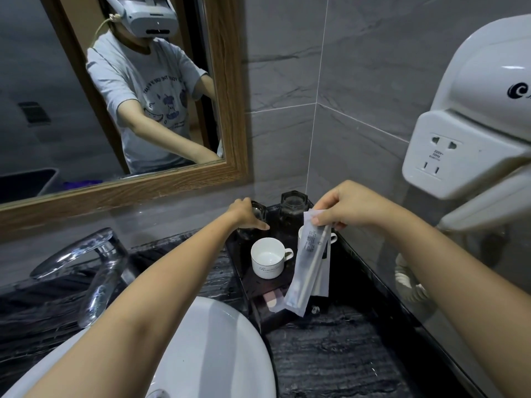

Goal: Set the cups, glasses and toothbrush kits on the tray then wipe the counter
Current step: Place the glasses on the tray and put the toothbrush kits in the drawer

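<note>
A black tray (339,271) sits in the counter's back right corner. On it stand a white cup (268,258), a second white cup (333,238) mostly hidden behind the packets, and a dark glass (293,203) at the back. My left hand (247,215) rests on another dark glass (257,212) at the tray's back left. My right hand (347,206) pinches the tops of toothbrush kits (311,262) in clear packets, which hang above the tray's front. A pinkish packet (271,300) lies on the tray under them.
A white basin (212,349) fills the lower left, with a chrome tap (94,271) behind it. Dark marbled counter (339,360) runs in front of the tray. A wall hair dryer with a socket (459,139) juts out at right. A wood-framed mirror (230,110) hangs behind.
</note>
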`<state>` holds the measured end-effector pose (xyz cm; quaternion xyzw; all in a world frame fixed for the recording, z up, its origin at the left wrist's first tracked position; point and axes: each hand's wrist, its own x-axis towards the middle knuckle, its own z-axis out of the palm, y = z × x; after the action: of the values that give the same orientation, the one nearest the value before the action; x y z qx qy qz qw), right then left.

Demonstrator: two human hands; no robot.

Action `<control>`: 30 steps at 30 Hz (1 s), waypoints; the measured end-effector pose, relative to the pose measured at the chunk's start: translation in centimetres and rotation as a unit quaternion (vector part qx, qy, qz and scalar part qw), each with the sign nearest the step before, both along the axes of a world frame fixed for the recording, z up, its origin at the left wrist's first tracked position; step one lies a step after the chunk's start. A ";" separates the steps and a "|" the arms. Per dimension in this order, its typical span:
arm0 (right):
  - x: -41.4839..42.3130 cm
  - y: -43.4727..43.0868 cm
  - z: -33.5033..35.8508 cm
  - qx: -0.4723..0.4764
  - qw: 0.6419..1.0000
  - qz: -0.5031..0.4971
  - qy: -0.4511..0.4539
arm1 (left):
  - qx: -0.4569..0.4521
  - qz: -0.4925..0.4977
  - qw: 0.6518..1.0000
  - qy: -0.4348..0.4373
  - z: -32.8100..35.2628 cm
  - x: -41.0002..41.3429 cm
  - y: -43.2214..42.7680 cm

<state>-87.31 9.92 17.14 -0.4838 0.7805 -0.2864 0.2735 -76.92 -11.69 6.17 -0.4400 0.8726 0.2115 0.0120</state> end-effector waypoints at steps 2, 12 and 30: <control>0.1 0.0 0.1 0.001 1.000 0.005 -0.003 | -0.007 -0.010 1.000 -0.007 0.2 0.2 0.2; 1.0 -1.3 1.4 -0.014 1.000 0.008 -0.011 | -0.049 -0.075 0.991 0.102 3.9 2.5 3.3; 3.9 -6.4 5.1 -0.109 0.993 0.020 -0.027 | 0.267 0.014 0.831 0.487 6.4 8.4 11.6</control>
<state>-83.43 3.56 22.29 -0.5186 0.7269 -0.3771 0.2458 -68.51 -0.08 12.58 -0.2721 0.6687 0.6231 -0.3010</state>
